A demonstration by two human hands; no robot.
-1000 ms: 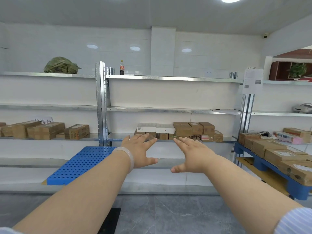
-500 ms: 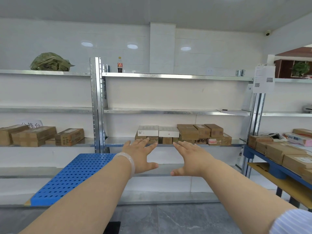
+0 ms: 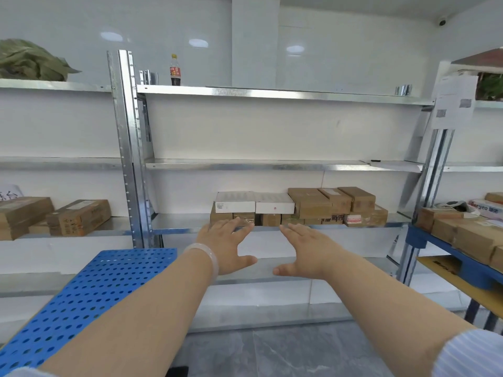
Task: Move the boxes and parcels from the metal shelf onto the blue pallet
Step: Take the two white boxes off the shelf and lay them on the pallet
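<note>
Left hand (image 3: 226,246): flat, fingers straight and spread, holding nothing, reaching toward the shelf edge at frame centre.
Right hand (image 3: 307,251): likewise flat, spread and empty, just beside the left, thumbs apart.
Bangle (image 3: 206,254): pale, on the left wrist.
White boxes (image 3: 235,201): two side by side atop smaller brown ones, just above the fingertips in the frame.
Brown cartons (image 3: 332,202): stacked just right of them.
Metal shelf (image 3: 179,221): carries both groups.
Blue pallet (image 3: 89,289): lower left of the frame, perforated top.

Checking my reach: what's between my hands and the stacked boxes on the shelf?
Head view: nothing but the metal shelf's front edge lies between the left hand, the right hand and the stacked boxes.
</note>
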